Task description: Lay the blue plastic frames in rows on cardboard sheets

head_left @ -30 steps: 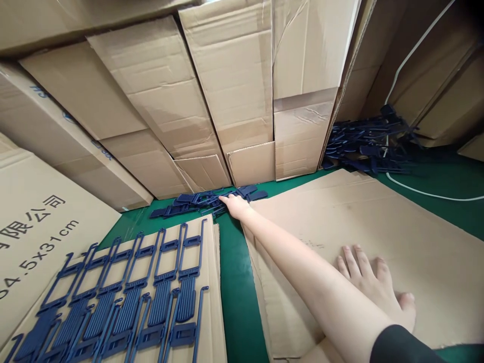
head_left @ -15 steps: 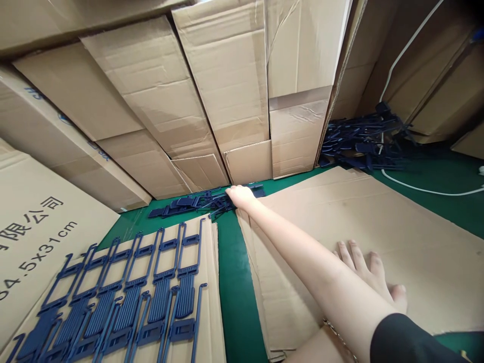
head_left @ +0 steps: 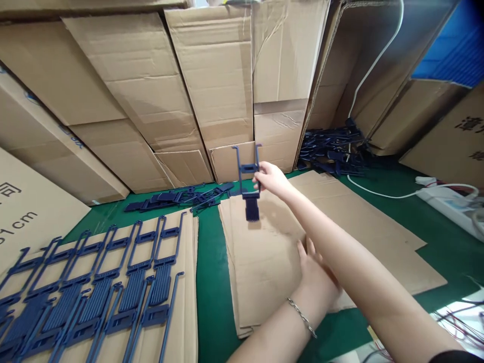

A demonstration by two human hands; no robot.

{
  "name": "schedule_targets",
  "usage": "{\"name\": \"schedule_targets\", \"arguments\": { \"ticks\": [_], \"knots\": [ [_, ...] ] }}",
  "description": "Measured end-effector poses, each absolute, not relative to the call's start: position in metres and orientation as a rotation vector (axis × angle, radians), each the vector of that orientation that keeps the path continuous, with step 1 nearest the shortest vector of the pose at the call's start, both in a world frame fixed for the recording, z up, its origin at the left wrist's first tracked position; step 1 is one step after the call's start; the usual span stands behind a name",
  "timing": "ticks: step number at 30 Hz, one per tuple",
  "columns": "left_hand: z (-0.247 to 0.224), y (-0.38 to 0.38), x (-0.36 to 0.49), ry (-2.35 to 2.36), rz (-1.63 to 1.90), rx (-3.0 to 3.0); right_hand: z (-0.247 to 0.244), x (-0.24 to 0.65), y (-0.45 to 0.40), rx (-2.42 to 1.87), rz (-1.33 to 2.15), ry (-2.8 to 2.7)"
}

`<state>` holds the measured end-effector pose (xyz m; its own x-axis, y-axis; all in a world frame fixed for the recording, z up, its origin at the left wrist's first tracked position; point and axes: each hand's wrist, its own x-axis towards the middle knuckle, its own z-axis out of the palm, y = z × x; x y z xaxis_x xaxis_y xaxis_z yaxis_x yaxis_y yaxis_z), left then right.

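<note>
My right hand (head_left: 270, 177) grips the side of a dark blue plastic bracket (head_left: 248, 169), lifted upright above the cardboard with its two hooked prongs up and its ribbed tab down. My left hand (head_left: 319, 280), with a chain bracelet at the wrist, lies on the stacked cardboard sheets (head_left: 260, 282); its fingers are apart, partly hidden under my right forearm. Behind the sheets, against the boxes, is a loose heap of similar brackets (head_left: 177, 197). To the left, more brackets (head_left: 113, 287) lie in neat rows on another cardboard stack (head_left: 188, 302).
Cardboard boxes (head_left: 212, 75) form a wall at the back. A tangled pile of blue parts (head_left: 333, 148) sits in an open box at the right. A white cable (head_left: 372, 190) runs to a power strip (head_left: 454, 201). Green surface (head_left: 212, 282) shows between the stacks.
My right hand has risen from the loose heap and now holds up one bracket. My left hand still rests on the cardboard, now farther left in view. The camera view has shifted right.
</note>
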<state>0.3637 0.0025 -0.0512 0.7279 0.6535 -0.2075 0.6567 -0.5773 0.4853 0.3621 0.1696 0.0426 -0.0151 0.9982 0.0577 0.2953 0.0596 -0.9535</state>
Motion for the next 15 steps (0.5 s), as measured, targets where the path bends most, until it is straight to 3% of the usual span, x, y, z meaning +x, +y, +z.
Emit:
{"name": "schedule_targets", "arguments": {
  "ticks": [6,15],
  "knots": [
    [0.004,0.015,0.331,0.879,-0.239,2.349,-0.024,0.424,0.124,-1.551,1.283,-1.323],
    [0.009,0.1,0.299,1.635,-0.226,2.439,-0.049,0.436,0.102,-1.785,0.945,-1.483]
  ]
}}
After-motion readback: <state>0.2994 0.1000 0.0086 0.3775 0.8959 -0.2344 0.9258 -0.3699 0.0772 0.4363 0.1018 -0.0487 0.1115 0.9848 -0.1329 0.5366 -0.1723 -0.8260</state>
